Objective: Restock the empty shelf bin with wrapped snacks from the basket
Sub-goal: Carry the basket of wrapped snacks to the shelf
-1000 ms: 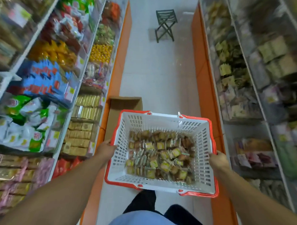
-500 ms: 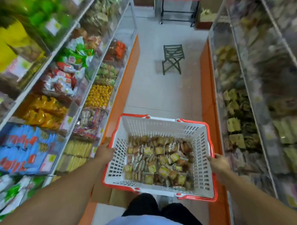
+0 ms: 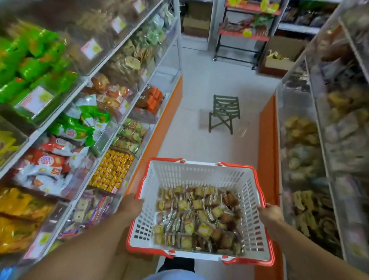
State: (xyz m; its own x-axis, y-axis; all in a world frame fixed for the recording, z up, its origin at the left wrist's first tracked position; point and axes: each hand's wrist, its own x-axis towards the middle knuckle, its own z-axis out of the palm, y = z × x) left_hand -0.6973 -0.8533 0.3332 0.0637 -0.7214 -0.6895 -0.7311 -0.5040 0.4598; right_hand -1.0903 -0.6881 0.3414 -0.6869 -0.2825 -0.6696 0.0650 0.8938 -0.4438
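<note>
I hold a white plastic basket [image 3: 199, 174] with a red rim in front of my waist. Its bottom is covered with several small wrapped snacks [image 3: 197, 220] in clear and yellow-green wrappers. My left hand [image 3: 131, 207] grips the basket's left rim, my right hand [image 3: 270, 213] grips its right rim. A clear bin [image 3: 168, 76] on the left shelving, far along the aisle, looks empty.
Shelves of clear bins full of packaged snacks line both sides of the narrow aisle, with orange bases. A small green folding stool [image 3: 224, 113] stands on the white floor ahead. A red rack [image 3: 244, 31] and cardboard boxes [image 3: 283, 53] stand at the aisle's end.
I have walked forward along the aisle with the basket. The view has tilted up, and the stool and the end rack are closer. Both hands keep their grip.
</note>
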